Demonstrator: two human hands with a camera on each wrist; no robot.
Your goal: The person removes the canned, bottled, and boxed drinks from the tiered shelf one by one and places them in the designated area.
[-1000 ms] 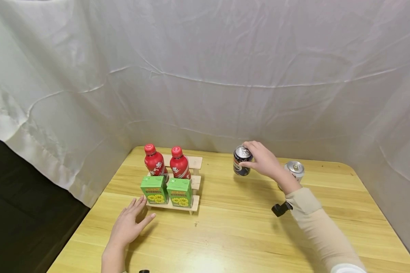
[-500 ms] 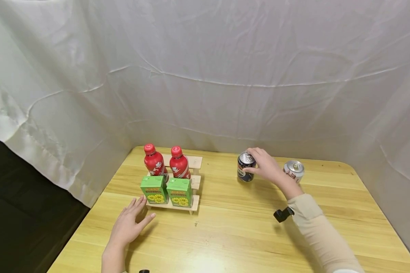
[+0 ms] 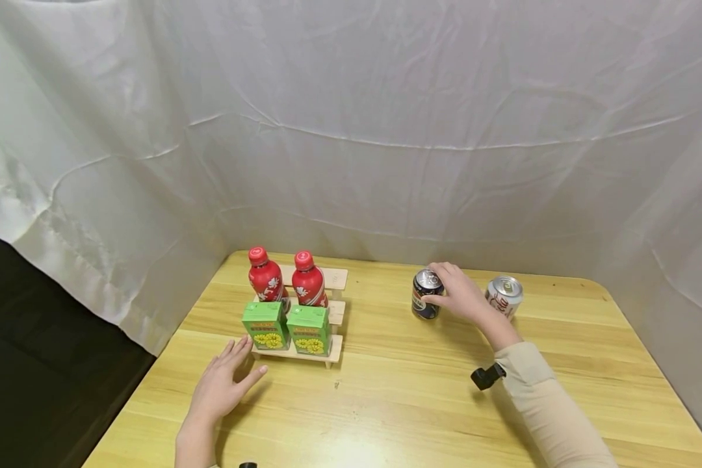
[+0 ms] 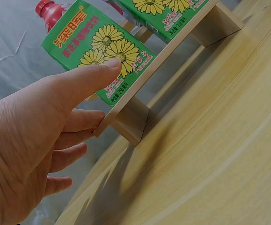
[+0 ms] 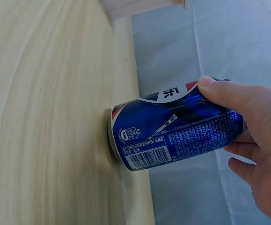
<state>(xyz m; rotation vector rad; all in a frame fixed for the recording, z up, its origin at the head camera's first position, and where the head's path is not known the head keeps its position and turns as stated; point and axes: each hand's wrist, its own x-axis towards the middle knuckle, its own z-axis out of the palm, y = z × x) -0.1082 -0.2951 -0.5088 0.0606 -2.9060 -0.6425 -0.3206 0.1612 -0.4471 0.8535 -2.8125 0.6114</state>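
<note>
The right hand [image 3: 463,296] grips a dark blue can [image 3: 426,301] near its top; in the right wrist view the thumb and fingers hold the can [image 5: 172,129], its base at or just above the wood. A silver can [image 3: 504,296] stands to the right, partly behind that wrist. At the left, a stepped wooden rack [image 3: 335,279] holds two red bottles [image 3: 309,285] on a middle level and two green cartons [image 3: 309,330] on the lowest step. The left hand [image 3: 219,387], fingers spread, touches the rack's front left corner, as the left wrist view shows around its fingertips [image 4: 95,117].
The wooden table [image 3: 386,403] is bounded at the back and sides by a pale cloth [image 3: 386,130]. A black cloth [image 3: 35,351] hangs at the far left. A black wrist camera [image 3: 488,376] sticks out from the right sleeve.
The right hand has moved the blue can right and toward the table's front, and lower, nearer the silver can. The left hand and the rack have stayed in place.
</note>
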